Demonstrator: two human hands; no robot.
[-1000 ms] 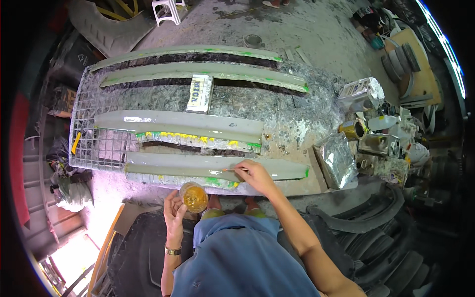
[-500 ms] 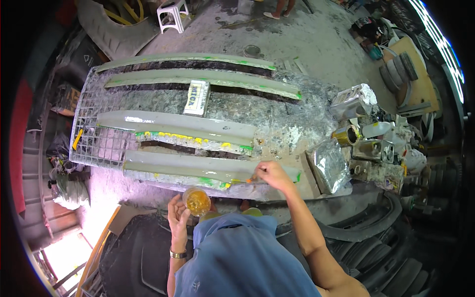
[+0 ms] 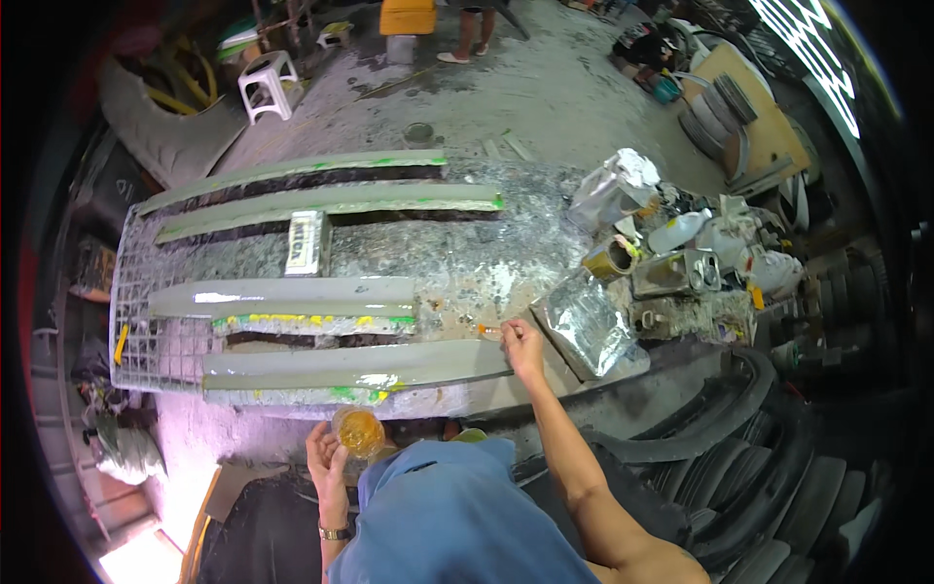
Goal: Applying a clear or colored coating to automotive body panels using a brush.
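The left grip (image 3: 325,459) is holding the cup (image 3: 360,433) before the near panel (image 3: 292,368); the right grip (image 3: 523,348) is pinching the brush (image 3: 489,331) by that panel's right end. Good coating is likely depending on light, even strokes.

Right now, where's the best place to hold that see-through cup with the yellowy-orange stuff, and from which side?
Probably around the clear cup's outer wall, coming from the left, where the left hand already holds it. The wall is round, so it can be cradled, and the open top faces up over the amber contents, so gripping below the rim seems cleaner.
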